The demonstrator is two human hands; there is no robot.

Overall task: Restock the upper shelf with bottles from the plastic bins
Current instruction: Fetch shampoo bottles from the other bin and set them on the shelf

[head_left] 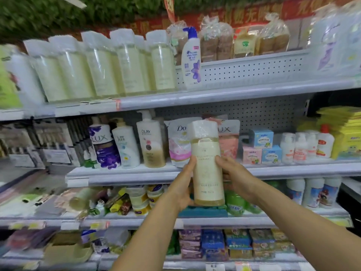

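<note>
— Forearms come up from six o'clock; what do the hands hold?

— Both grip one bottle [207, 165], centre of view. Left hand [183, 184] cups its lower side at nine o'clock, fingers curled behind; right hand [232, 173] clasps it at three o'clock, thumb on the label.

— Which way does it point?

— Long axis upright, white cap toward twelve o'clock, tipped slightly left, base toward six. It is held in the air in front of the middle shelves.

— And beyond it?

— At twelve o'clock the upper shelf [214, 94], with a row of matching bottles [109, 63] at ten o'clock and a white pump bottle [191, 59] beside them.

— Anything unclear?

— Label print is too small to read, the left edge is blurred, and no bins can be made out.
</note>
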